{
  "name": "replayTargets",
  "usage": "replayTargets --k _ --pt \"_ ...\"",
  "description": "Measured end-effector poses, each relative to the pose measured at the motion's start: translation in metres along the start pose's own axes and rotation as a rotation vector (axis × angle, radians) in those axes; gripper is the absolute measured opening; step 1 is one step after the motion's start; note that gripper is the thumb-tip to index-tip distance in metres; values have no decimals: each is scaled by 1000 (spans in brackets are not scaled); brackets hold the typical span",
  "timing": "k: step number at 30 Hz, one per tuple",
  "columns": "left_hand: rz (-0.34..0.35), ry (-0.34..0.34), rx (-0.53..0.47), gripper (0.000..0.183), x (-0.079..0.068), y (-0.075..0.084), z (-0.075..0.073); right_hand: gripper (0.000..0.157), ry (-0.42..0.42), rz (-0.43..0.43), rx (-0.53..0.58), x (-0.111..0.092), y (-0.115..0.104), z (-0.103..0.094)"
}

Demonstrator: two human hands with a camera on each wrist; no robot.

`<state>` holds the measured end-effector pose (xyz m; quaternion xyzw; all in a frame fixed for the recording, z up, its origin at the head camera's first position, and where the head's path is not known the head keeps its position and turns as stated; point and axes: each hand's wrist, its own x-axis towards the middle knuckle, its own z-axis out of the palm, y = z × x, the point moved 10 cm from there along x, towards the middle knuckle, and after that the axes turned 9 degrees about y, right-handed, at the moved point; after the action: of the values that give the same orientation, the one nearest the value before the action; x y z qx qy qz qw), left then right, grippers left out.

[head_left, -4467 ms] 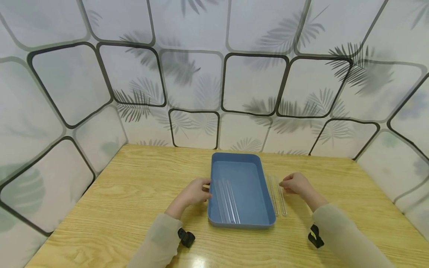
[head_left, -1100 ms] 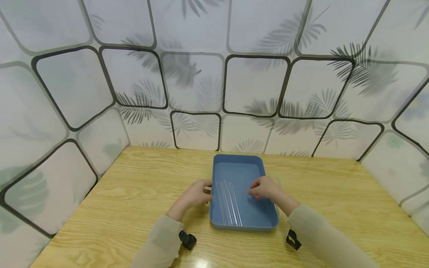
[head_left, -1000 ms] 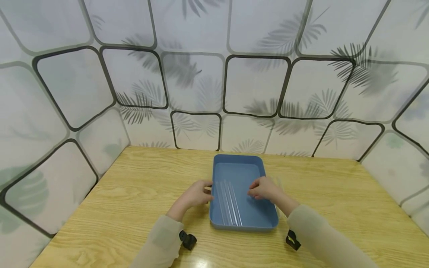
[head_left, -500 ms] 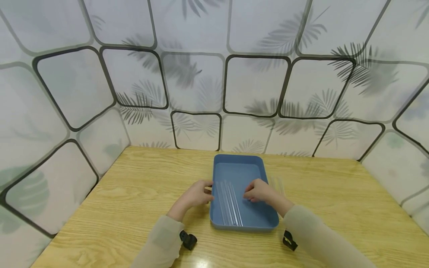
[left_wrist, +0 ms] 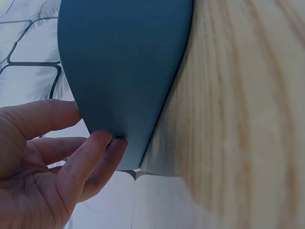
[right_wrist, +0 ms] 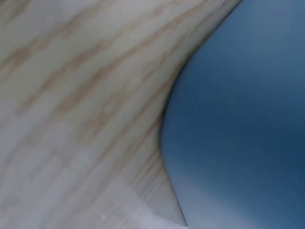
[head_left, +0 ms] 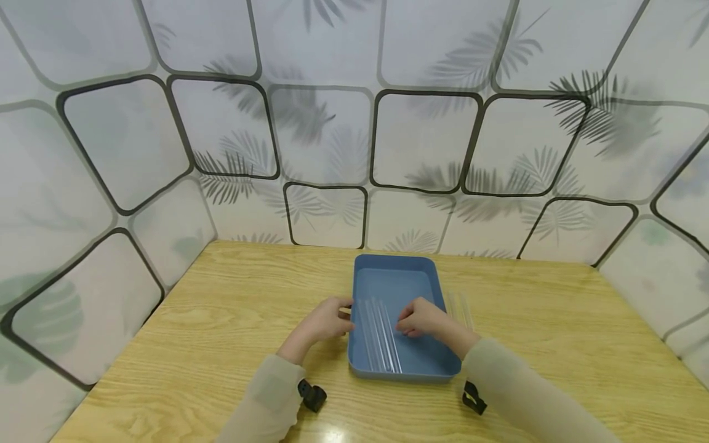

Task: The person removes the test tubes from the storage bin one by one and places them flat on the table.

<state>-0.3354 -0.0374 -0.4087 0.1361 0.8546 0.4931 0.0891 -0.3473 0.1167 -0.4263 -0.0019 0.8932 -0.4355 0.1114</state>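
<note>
Left hand (head_left: pixel 325 321) has its fingers kinda loosely spread, touching the outer left wall of the blue tray (head_left: pixel 393 283) on the wood tabletop (head_left: pixel 232 307). Clear tubes (head_left: pixel 388 347) lie side by side in the tray's left half. Right hand (head_left: pixel 422 318) is over the tray just beside them, fingertips bunched narrow, can't tell if they've got anything. More tubes (head_left: pixel 464 306), partly hidden, lie just right of the tray.

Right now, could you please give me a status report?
Left hand touching blue tray. Right hand over tray, grip unclear. Clear tubes inside; more tubes on wooden table, partly hidden by right arm.
</note>
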Motion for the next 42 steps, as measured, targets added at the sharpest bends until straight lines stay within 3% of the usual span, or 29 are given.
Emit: replayTargets --k 42 --pt "26 -2 -5 53 2 0 1 9 23 10 -14 2 -10 17"
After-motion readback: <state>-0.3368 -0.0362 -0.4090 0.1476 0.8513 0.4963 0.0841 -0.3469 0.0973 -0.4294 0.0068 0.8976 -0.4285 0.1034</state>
